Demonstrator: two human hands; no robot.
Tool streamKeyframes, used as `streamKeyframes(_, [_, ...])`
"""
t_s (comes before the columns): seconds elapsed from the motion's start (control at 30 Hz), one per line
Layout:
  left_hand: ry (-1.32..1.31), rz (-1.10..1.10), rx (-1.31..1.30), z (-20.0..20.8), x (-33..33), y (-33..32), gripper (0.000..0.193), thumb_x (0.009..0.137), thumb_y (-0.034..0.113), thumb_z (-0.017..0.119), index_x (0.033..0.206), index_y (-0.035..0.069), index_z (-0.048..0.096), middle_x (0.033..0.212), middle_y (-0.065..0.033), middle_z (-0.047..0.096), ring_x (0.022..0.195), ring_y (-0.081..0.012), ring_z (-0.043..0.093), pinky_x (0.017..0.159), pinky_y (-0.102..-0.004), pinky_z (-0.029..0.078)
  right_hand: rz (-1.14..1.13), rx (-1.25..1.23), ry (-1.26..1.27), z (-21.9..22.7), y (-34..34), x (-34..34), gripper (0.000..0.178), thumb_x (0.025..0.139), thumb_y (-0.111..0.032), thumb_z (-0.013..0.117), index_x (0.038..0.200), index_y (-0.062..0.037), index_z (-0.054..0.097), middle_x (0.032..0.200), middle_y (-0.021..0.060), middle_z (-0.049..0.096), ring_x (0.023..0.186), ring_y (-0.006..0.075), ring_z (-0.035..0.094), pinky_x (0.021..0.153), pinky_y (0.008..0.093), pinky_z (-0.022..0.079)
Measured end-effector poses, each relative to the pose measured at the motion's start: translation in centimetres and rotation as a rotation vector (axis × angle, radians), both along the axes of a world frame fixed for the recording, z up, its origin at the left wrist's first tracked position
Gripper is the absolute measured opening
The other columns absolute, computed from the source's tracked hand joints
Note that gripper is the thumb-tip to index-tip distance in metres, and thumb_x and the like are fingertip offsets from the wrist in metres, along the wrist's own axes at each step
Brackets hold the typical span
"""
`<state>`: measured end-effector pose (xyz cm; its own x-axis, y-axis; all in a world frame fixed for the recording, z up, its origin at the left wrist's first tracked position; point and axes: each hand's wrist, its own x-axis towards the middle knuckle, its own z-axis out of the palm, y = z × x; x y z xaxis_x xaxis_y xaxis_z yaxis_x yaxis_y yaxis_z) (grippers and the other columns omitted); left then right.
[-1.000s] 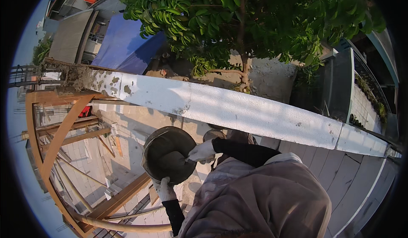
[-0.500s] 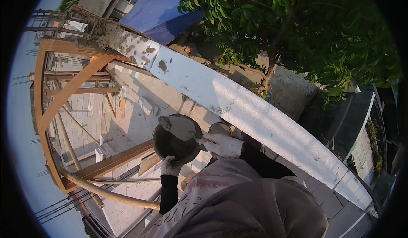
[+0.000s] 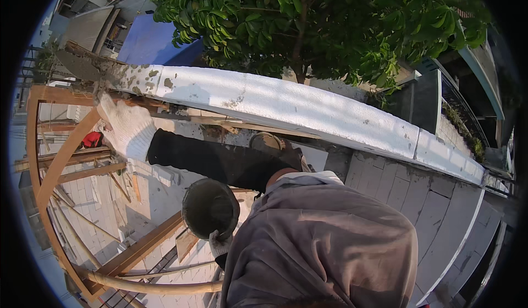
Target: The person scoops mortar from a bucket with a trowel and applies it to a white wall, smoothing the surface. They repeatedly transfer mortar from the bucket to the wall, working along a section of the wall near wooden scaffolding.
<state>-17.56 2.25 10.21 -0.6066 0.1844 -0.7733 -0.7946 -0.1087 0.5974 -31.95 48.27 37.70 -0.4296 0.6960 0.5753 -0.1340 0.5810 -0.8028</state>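
My right hand (image 3: 129, 129), in a white knit glove, reaches far to the left along the wall. It is closed round a trowel (image 3: 77, 65), whose handle is mostly hidden in the glove. The grey blade lies at the wall's left end, against rough wet mortar (image 3: 113, 76). Beside it begins a row of pale blocks (image 3: 286, 102), the leftmost one spotted with mortar. Low in front of me, my gloved left hand (image 3: 220, 243) grips the near rim of a dark round bucket (image 3: 191, 214). The bucket's inside is shaded, and how much it holds is unclear.
A brown timber frame (image 3: 41, 143) with a diagonal brace stands at the left, close to my right hand. Bamboo poles (image 3: 154, 286) and a beam (image 3: 137, 247) cross below. Beyond the wall are a leafy tree (image 3: 308, 28) and a blue sheet (image 3: 148, 41).
My right hand has swung from beside the bucket to the wall's far left end, taking the trowel out of the bucket. The bucket stays in my left hand, lower in view.
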Motion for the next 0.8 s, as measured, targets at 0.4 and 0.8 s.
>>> streamKeyframes(0.4, [0.441,-0.082,-0.024,15.0,-11.1,-4.4,0.036,0.09,0.024,0.077,0.118,0.002,0.069,0.114,-0.0138,0.074,0.106,-0.0269,0.071,0.094,-0.0415,0.056,-0.431,-0.082,-0.215,4.0,6.8,40.0,0.068,0.094,-0.026,0.073,0.149,0.0037,0.047,0.118,0.0225,0.068,0.103,0.0366,0.069,0.089,0.0385,0.055])
streamKeyframes(0.8, [1.468,-0.726,-0.612,25.6,-16.1,24.0,0.03,0.093,0.024,0.073,0.114,0.003,0.069,0.106,-0.0126,0.072,0.097,-0.0242,0.069,0.087,-0.0391,0.055,-1.042,-0.602,-0.097,1.4,10.7,64.4,0.052,0.103,-0.034,0.069,0.142,-0.0007,0.056,0.093,0.0065,0.069,0.071,0.0106,0.063,0.062,0.025,0.05])
